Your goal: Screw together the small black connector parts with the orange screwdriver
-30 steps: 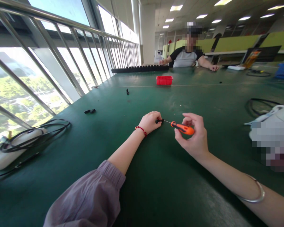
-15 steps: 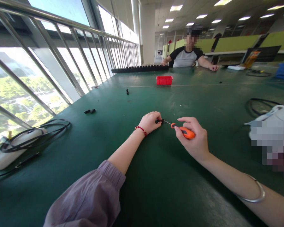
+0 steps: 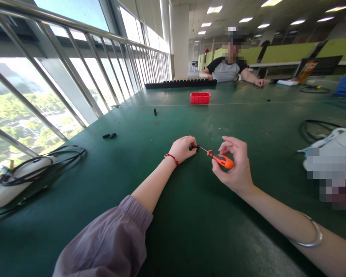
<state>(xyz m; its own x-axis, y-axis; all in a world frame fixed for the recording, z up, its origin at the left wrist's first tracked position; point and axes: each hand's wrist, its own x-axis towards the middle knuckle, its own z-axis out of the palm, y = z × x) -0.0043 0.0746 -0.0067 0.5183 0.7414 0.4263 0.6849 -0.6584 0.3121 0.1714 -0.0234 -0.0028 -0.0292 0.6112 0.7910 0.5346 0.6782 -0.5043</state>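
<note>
My left hand (image 3: 182, 148) rests on the green table (image 3: 161, 215), fingers closed round a small black part (image 3: 193, 147). My right hand (image 3: 233, 165) pinches an orange-handled screwdriver (image 3: 220, 158) between thumb and fingers. The screwdriver's thin metal tip points left and meets the black part. A red string sits on my left wrist and a silver bangle on my right forearm.
Small black parts (image 3: 109, 135) and another black part (image 3: 155, 111) lie to the left. A red bin (image 3: 200, 97) and a long black strip (image 3: 180, 83) sit farther back, where another person sits. Coiled cables lie at left (image 3: 43, 161) and right (image 3: 317, 129). A railing runs along the left.
My right fingers have shifted on the screwdriver handle, turning it. My left hand has stayed put. The other person has slid the long black strip to the right.
</note>
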